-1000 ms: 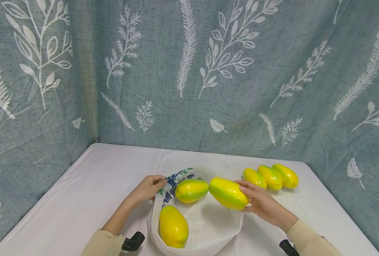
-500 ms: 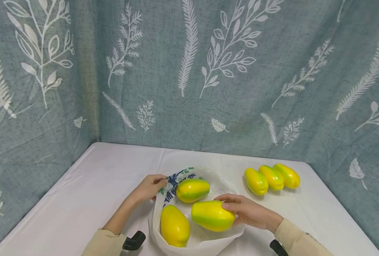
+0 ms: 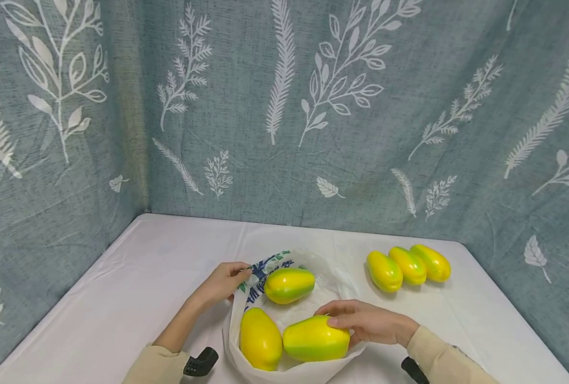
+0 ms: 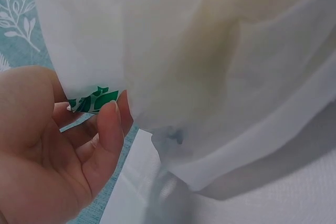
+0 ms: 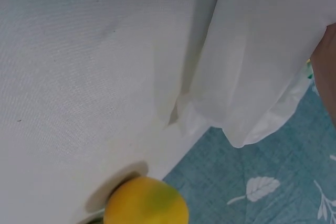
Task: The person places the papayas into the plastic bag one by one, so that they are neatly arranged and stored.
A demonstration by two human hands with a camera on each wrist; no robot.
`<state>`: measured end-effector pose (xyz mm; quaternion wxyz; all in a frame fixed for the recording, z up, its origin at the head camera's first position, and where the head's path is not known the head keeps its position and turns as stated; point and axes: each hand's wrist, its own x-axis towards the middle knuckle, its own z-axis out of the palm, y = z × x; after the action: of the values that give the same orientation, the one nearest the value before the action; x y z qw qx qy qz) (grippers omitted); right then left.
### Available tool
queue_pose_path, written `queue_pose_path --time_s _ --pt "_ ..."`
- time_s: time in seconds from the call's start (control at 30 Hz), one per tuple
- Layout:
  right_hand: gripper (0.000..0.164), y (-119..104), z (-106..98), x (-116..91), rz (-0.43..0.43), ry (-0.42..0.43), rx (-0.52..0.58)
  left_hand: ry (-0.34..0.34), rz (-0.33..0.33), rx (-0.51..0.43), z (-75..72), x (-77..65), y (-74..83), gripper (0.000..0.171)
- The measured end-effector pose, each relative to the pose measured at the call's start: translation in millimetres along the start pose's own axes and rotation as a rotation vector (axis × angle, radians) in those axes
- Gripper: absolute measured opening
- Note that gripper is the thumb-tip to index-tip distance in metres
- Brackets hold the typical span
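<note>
A white plastic bag [image 3: 313,369] with a blue and green print stands on the table, its mouth spread wide. My left hand [image 3: 224,281] pinches the left rim; in the left wrist view the thumb and fingers hold its green-printed edge [image 4: 100,99]. Low inside the bag's right side, a yellow-green papaya [image 3: 313,341] is held by my right hand [image 3: 373,322], thumb on top and fingers behind it. Its left end meets a second papaya [image 3: 261,341] at the front left. A third papaya [image 3: 289,285] lies at the back of the bag.
Several steps right of the bag, three more papayas [image 3: 409,265] lie side by side on the white-covered table [image 3: 178,250]. One papaya [image 5: 147,203] shows low in the right wrist view. A blue-green leaf-patterned curtain [image 3: 246,106] closes off the back and sides.
My right hand has moved left and down, bringing its papaya from above the bag's right rim to inside, beside the front papaya. The left hand stays on the rim.
</note>
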<state>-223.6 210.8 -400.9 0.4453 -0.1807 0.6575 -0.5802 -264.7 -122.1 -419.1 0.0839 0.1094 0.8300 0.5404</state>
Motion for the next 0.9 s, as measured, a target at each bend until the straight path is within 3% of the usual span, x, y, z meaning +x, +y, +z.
queue_pose_path --time_s 0.57,0.9 --pt "0.044 -4.0 -2.3 0.8 0.107 -0.112 -0.140 0.028 -0.019 0.023 3.8 0.6 3.3 0.034" --pt "0.044 2.8 0.2 4.9 0.065 -0.084 -0.108 0.025 -0.034 -0.006 6.0 -1.2 7.2 0.035"
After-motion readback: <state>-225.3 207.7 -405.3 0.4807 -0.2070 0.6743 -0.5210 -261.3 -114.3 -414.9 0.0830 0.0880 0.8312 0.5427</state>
